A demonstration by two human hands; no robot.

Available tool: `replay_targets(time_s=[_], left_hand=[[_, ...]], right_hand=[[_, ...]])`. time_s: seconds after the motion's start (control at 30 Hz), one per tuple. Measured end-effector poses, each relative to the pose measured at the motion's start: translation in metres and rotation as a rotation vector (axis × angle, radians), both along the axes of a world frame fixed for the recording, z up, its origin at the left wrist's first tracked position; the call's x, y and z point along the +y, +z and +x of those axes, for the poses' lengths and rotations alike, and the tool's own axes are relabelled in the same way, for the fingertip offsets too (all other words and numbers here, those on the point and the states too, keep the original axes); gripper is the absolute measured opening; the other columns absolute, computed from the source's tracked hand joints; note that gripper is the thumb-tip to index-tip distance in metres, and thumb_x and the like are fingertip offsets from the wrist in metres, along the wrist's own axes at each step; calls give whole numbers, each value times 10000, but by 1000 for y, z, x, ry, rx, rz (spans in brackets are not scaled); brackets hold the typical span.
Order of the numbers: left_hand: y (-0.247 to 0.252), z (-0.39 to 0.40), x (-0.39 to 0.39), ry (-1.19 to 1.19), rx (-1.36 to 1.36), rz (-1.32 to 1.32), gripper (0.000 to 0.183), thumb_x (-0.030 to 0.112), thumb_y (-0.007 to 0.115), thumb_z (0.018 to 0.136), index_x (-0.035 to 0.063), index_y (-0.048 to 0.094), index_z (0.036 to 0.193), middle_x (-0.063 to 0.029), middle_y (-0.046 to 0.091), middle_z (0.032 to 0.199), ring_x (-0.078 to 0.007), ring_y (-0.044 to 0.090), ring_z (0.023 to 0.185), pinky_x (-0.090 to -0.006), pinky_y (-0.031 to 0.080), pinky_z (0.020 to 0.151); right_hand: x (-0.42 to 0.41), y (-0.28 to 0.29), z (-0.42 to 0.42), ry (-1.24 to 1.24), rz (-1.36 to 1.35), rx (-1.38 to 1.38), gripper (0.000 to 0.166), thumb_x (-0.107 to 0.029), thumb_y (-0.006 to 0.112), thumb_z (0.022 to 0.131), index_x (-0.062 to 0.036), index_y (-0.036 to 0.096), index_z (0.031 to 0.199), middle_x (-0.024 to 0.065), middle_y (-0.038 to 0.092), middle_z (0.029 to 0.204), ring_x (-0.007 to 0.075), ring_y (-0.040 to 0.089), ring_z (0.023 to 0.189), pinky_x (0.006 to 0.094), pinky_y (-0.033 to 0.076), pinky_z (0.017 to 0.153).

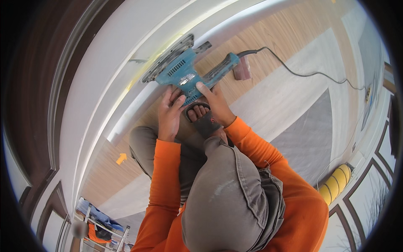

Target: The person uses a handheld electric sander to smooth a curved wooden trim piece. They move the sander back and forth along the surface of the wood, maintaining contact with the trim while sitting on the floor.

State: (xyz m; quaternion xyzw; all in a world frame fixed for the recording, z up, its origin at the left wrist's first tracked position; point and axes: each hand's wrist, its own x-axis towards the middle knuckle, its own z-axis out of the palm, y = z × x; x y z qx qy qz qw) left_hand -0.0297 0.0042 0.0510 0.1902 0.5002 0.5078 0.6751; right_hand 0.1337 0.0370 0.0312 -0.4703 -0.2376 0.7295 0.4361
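A teal corded disc sander (185,77) is held between both my hands, tilted, with its round pad (170,58) turned towards the white wall base. Whether the pad touches the wall cannot be told. My left hand (170,110) supports the near end of the sander's motor body, with some fingers hidden beneath it. My right hand (218,100) grips the body beside the rear handle, thumb on top. Along the white wall base (104,94) runs a yellowish strip (151,61). My sandalled foot (201,116) is just below the tool.
A black power cord (299,75) trails from the handle across the floor to the right. A reddish block (242,70) lies beside the handle. Yellow flexible ducting (335,184) stands by the far wall. A metal frame (121,236) carries blue and orange cloth. An orange arrow (121,158) marks the floor.
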Motion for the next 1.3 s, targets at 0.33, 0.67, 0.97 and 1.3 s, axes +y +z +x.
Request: replay_targets(time_s=[0.33, 0.67, 0.97, 1.3], left_hand=[[39, -19, -21, 56, 51, -45, 793, 76, 644, 984, -87, 180, 1606, -198, 550, 1438, -220, 583, 1251, -360, 510, 1011], [31, -2, -7, 44, 16, -17, 781, 95, 650, 991, -88, 197, 1601, -186, 563, 1426, -205, 584, 1247, -347, 506, 1015], [32, -6, -11, 48, 27, -27, 778, 58, 629, 991, -102, 173, 1600, -199, 543, 1463, -210, 574, 1273, -336, 495, 1025], [31, -3, -10, 70, 43, 13, 769, 48, 633, 990, -115, 184, 1594, -185, 549, 1460, -188, 565, 1248, -294, 454, 1039]], right_hand=[[-15, 22, 1, 236, -111, 144, 485, -369, 571, 1069, -14, 408, 1357, 79, 614, 1056, 101, 611, 786, 274, 527, 671], [-7, 31, 3, 57, -45, 70, 576, -343, 609, 1055, -27, 324, 1442, 111, 593, 1198, 155, 648, 951, 290, 558, 742], [-8, 39, 1, 83, -59, 91, 525, -318, 624, 1048, -51, 325, 1386, 87, 594, 1071, 110, 604, 767, 239, 486, 549], [-10, 28, -3, 30, -41, 120, 531, -296, 628, 1045, -44, 330, 1405, 81, 575, 1091, 90, 588, 801, 246, 490, 589]])
